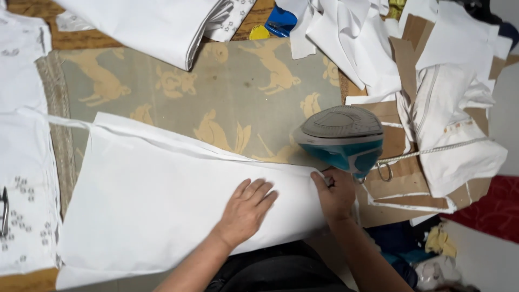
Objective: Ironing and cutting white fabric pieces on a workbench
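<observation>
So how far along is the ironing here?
Done: white fabric lies spread flat on the patterned pad. In hand: left hand presses it flat, right hand pinches its edge. Left: the iron stands parked beside it, off the cloth.

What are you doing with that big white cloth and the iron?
A person is working on a white cloth spread over a mat with animal shapes. The left hand lies flat on the cloth, pressing it smooth. The right hand pinches the cloth's right edge. A grey and blue iron sits just beyond that hand, not held. More white fabric and brown cardboard pieces lie piled to the right.
</observation>
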